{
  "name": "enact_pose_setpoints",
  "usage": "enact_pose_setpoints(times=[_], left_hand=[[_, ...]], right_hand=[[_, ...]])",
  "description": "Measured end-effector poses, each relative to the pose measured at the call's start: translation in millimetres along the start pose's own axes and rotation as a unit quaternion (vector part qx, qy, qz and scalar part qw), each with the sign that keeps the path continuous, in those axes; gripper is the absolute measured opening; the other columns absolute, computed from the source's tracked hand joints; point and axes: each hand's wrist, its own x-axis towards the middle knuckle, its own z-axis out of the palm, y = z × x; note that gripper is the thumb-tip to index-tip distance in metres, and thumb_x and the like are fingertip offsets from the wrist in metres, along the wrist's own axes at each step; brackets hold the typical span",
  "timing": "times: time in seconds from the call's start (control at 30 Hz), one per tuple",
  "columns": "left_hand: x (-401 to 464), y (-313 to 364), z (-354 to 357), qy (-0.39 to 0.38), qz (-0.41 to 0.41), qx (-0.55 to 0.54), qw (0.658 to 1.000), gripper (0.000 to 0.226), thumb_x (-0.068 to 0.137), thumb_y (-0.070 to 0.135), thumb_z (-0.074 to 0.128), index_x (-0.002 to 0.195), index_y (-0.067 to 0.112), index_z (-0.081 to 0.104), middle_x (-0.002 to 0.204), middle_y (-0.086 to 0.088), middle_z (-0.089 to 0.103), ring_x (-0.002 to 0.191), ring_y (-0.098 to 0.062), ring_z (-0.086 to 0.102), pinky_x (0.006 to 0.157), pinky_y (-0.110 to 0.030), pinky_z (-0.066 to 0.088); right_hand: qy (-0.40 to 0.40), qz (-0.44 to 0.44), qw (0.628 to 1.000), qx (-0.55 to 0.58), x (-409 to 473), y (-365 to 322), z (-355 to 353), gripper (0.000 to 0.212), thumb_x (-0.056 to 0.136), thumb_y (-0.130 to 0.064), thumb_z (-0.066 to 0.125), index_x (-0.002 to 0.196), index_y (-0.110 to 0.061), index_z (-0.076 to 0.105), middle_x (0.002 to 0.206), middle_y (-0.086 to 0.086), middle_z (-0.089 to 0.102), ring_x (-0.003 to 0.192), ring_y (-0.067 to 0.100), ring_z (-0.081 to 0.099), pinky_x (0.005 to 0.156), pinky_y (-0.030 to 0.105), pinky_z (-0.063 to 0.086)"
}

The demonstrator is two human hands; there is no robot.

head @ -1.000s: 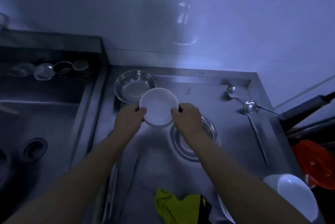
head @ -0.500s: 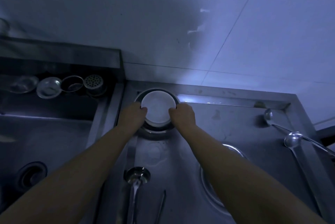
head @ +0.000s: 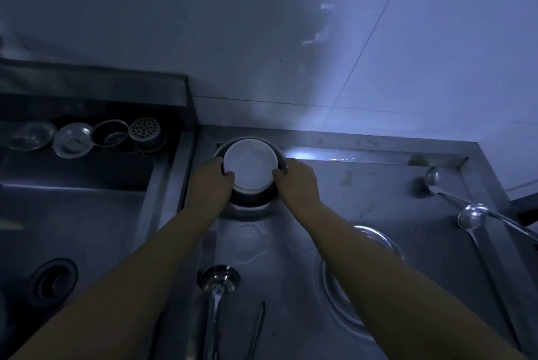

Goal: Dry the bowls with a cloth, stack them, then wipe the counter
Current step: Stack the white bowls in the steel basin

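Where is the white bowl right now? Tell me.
In the head view the white bowl sits inside the steel bowl at the counter's back left corner by the wall, held between the left hand and right hand.

A steel counter carries a steel bowl, another bowl and three ladles.

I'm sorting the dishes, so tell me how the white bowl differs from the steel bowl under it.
The white bowl is matte white and smaller; the steel bowl is dark, shiny metal and wider, its rim showing all round the white one. The white bowl sits nested inside; the steel bowl rests on the counter. The left hand and right hand grip the white bowl's sides. Both are round and upright.
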Motion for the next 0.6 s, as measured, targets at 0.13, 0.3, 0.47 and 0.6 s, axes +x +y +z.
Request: enact_pose_setpoints(times=[0.13, 0.3, 0.47, 0.6], left_hand=[[-49.3, 10.2, 3.3, 0.049, 0.018, 0.019, 0.998, 0.036, 0.088, 0.013, 0.051, 0.124, 0.012, 0.055, 0.121, -0.010, 0.058, 0.107, -0.029, 0.056, 0.086, -0.037, 0.046], [-126.9, 37.7, 42.3, -0.013, 0.104, 0.070, 0.992, 0.038, 0.089, 0.014, 0.052, 0.127, 0.013, 0.053, 0.128, -0.011, 0.053, 0.113, -0.029, 0.052, 0.089, -0.039, 0.043], [-209.7, 65.9, 93.7, -0.113, 0.193, 0.090, 0.970, 0.039, 0.088, 0.019, 0.053, 0.128, 0.020, 0.053, 0.121, -0.006, 0.056, 0.109, -0.025, 0.055, 0.085, -0.036, 0.045], [-270.5, 84.1, 132.7, -0.174, 0.217, 0.095, 0.956, 0.041, 0.088, 0.022, 0.055, 0.129, 0.024, 0.053, 0.121, -0.003, 0.057, 0.110, -0.023, 0.055, 0.083, -0.035, 0.045]], right_hand=[[0.043, -0.010, 0.999, 0.018, -51.7, 22.4, -37.3, 0.030, 0.092, -0.022, 0.054, 0.120, -0.015, 0.063, 0.102, 0.003, 0.069, 0.097, 0.021, 0.061, 0.086, 0.034, 0.047], [0.095, -0.004, 0.995, -0.010, -143.2, 83.7, -86.2, 0.026, 0.092, -0.019, 0.056, 0.115, -0.017, 0.068, 0.111, 0.003, 0.069, 0.099, 0.020, 0.062, 0.088, 0.029, 0.043], [0.118, 0.040, 0.991, -0.051, -233.5, 161.5, -131.3, 0.016, 0.089, -0.013, 0.060, 0.099, -0.016, 0.072, 0.094, 0.006, 0.069, 0.085, 0.025, 0.064, 0.075, 0.035, 0.050], [0.129, 0.084, 0.982, -0.107, -302.5, 217.4, -157.1, 0.021, 0.088, -0.010, 0.062, 0.106, -0.015, 0.072, 0.103, 0.006, 0.070, 0.088, 0.028, 0.066, 0.076, 0.034, 0.049]])
